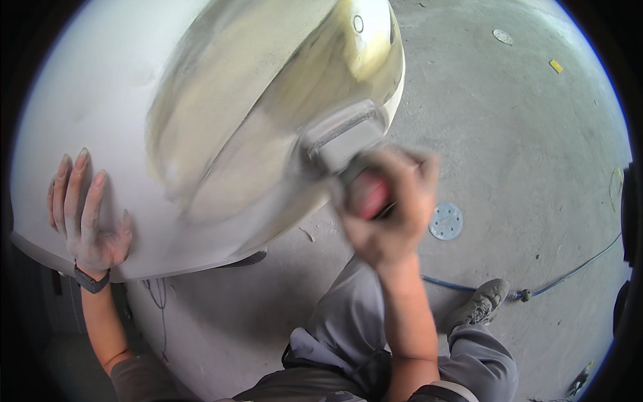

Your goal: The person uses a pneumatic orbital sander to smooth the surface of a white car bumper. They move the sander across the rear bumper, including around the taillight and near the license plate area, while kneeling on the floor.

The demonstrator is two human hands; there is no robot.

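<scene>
A large white curved panel (pixel 87 94), like part of a car body, fills the upper left. Dull beige and grey sanded patches (pixel 221 87) cross its curved side, with a yellowish area near the far end. My right hand (pixel 395 214) is wrapped round the red and black grip of a sander (pixel 348 137). Its grey rectangular head lies at the patched side of the panel, blurred by motion. My left hand (pixel 90 221) rests flat on the white surface at the near left, fingers stretched and dusty, holding nothing.
On the grey concrete floor (pixel 509 134) lie a round sanding disc with holes (pixel 446 221), another pale disc (pixel 502 37) and a small yellow piece (pixel 556 66). A blue hose (pixel 576 271) with a coupling runs past my shoe (pixel 482 301). A thin cord (pixel 161 301) hangs below the panel.
</scene>
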